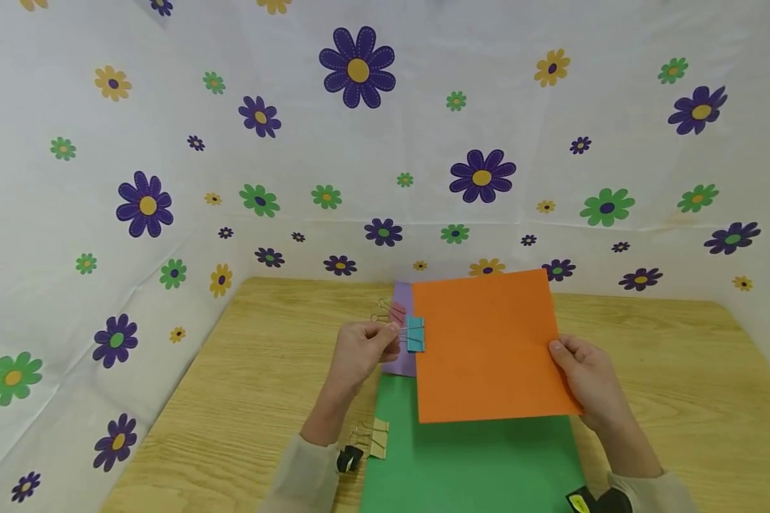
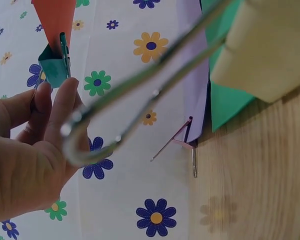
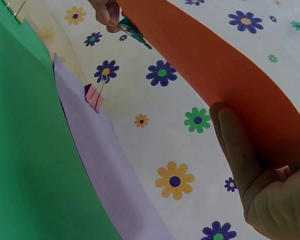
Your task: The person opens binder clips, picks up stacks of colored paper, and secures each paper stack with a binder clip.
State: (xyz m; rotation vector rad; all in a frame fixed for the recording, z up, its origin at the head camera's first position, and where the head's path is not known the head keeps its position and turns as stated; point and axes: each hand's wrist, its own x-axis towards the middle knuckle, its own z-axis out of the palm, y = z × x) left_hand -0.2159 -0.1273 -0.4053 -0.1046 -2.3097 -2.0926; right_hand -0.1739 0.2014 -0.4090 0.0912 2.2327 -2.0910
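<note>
An orange sheet (image 1: 488, 349) is held up over the table, tilted, between both hands. A teal binder clip (image 1: 415, 334) sits on its left edge. My left hand (image 1: 367, 349) pinches the wire handles of that clip; in the left wrist view the clip (image 2: 55, 69) shows at the fingertips. On the sheet's right edge, my right hand (image 1: 587, 377) grips the paper, thumb on the near face and fingers behind. Below lies a green sheet (image 1: 475, 463) with a cream binder clip (image 1: 378, 438) on its left edge. Farther back, a purple sheet (image 1: 401, 365) carries a pink binder clip (image 3: 94, 97).
A wooden table (image 1: 231, 399) extends to both sides of the sheets. White cloth with printed flowers (image 1: 359, 142) hangs behind and at the left. Wire handles of the cream clip (image 2: 290, 50) stick out close to the left wrist.
</note>
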